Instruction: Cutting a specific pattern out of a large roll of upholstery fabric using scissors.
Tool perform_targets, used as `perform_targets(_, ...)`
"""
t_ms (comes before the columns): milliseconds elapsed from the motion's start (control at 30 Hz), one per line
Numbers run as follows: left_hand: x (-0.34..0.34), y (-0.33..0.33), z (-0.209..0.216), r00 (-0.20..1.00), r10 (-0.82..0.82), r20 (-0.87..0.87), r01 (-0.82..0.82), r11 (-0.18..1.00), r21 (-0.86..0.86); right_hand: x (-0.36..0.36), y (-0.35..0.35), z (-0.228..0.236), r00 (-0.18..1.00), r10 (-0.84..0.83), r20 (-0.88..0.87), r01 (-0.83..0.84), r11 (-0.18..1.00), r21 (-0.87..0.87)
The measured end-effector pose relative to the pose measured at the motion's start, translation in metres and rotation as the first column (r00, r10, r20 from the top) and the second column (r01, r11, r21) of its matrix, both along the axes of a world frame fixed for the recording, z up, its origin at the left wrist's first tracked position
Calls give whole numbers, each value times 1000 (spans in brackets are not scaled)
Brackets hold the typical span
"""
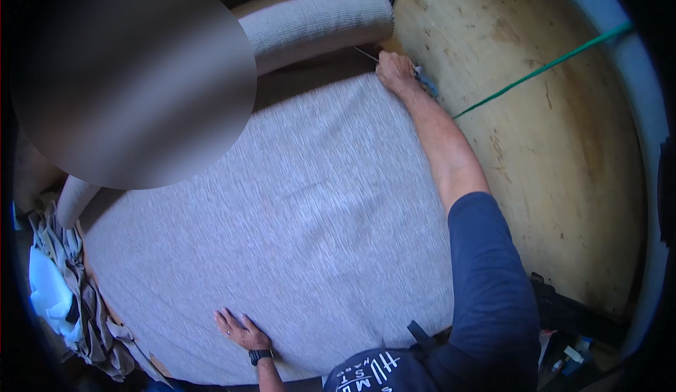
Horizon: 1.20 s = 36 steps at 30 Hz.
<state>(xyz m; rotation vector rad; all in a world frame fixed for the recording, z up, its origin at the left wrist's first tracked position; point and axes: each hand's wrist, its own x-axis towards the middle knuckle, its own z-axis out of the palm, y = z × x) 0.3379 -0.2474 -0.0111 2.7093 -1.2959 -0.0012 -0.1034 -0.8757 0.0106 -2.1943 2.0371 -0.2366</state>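
A wide sheet of grey-beige woven fabric lies spread over the table in front of me. My left hand rests flat on its near left part, fingers apart, a dark watch on the wrist. My right arm reaches far out along the fabric's right side. At the far right corner, my right hand is closed around a tool whose thin, pointed metal end sticks out to the left; its kind is hidden by the fist. Just beyond lies a thick fabric roll, with a dark strip between roll and sheet.
A stained wooden board stands along the right, crossed by a taut green cord. Small blue scraps sit beside my right wrist. Crumpled cloth hangs off the left edge. A blurred disc hides the upper left.
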Motion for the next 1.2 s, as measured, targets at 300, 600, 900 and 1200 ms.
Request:
perform_targets(300, 2, 5, 1, 997, -77, 0, 77, 991, -113, -25, 183, 34, 994, 99, 47, -100, 995, 13)
perform_targets(600, 23, 19, -17, 977, -210, -29, 203, 965, -163, -139, 531, 27, 915, -402, 29, 375, 876, 301)
perform_targets(900, 123, 250, -38, 762, 647, 31, -623, 745, -238, -208, 700, -8, 661, -644, 384, 600, 762, 245)
perform_targets(1200, 130, 278, -49, 472, 690, -549, -851, 192, -489, -194, 659, -17, 714, -658, 238, 610, 752, 251)
